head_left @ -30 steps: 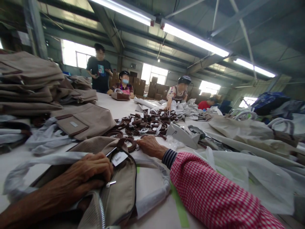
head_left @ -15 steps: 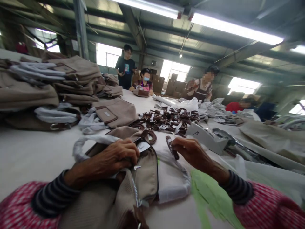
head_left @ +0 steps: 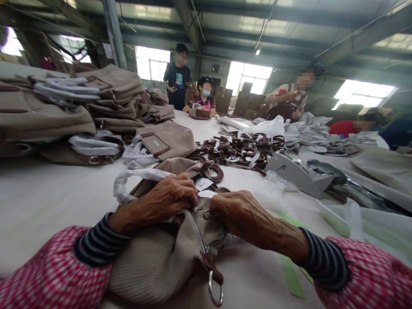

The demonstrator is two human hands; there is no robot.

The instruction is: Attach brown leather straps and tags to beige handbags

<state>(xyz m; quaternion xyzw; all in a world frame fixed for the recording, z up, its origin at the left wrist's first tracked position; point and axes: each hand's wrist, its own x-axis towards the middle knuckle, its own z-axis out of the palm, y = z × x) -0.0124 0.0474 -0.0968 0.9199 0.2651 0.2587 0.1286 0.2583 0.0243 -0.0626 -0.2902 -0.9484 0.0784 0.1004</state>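
A white paper tag is showing print too small to read. A pale rectangular plate is sitting illegibly on a flat taupe bag; a dark mark is marking a pale grey angular box. The ribbed taupe zippered bag is lying on a whitish table, the left hand gripping its opening. Above it, the right hand is holding a coiled brown strap tightly. Bright windows are glowing behind co-workers.

Workshop; roof beams; piled bags; heaped straps; cardboard boxes
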